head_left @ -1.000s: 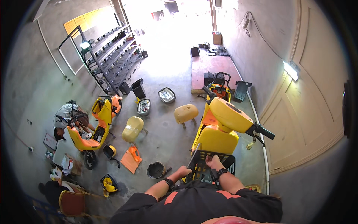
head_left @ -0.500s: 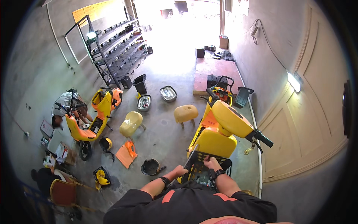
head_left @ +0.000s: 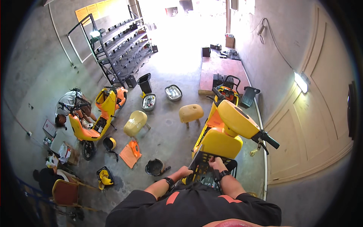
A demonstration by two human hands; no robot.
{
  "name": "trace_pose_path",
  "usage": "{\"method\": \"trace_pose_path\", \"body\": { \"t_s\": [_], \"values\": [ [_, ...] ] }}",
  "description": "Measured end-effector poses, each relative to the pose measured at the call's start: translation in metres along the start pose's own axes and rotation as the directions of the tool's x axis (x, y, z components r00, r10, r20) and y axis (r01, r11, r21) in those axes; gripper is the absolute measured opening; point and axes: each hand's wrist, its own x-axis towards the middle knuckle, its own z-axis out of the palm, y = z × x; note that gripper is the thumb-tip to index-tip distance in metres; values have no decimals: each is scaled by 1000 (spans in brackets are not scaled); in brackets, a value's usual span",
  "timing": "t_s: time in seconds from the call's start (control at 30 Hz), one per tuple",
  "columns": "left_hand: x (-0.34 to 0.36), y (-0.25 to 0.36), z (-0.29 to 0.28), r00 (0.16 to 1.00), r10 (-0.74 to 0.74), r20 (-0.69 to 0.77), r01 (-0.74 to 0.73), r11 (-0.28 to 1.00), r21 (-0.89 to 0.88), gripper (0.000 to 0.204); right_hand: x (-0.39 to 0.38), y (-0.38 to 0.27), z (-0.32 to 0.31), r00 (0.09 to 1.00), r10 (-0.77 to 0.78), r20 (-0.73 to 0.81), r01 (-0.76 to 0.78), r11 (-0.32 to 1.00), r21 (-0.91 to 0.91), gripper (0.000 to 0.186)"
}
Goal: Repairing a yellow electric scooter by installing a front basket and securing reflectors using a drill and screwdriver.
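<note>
Left hand and right hand curl, grasp unclear, at one black latticed basket, with two smooth yellow scooters.

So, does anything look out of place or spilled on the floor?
Yes: an orange panel lies loose on the floor, apart from the left scooter, and a dark patch beside the black crate may be a spill.

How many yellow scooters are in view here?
2. The near scooter, with a black basket, stands right of centre; the other scooter stands at left, beside a bent-over co-worker. Glare in the bright doorway may hide others.
</note>
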Motion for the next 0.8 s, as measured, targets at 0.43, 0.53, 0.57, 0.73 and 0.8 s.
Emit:
{"method": "trace_pose_path", "body": {
  "t_s": [0.43,0.53,0.57,0.73,0.8],
  "values": [
    [1,-6,-6,1000,-13,-3,13,1000,24,33,-57,19,10,999,-32,22,35,986,-162,19],
    [-5,-2,-7,1000,6,0,-6,1000,1,34,-49,21,13,997,-76,-24,72,989,-129,19],
    [-7,3,-7,1000,6,3,-6,1000,-13,33,-45,19,13,996,-57,-62,54,997,-58,19],
    [2,-3,-8,1000,-3,7,3,1000,7,33,-37,10,12,983,181,33,-183,979,93,17],
    [6,-4,-7,999,-29,18,28,999,22,33,-53,16,14,996,31,81,-26,998,-53,16]
  ]
}}
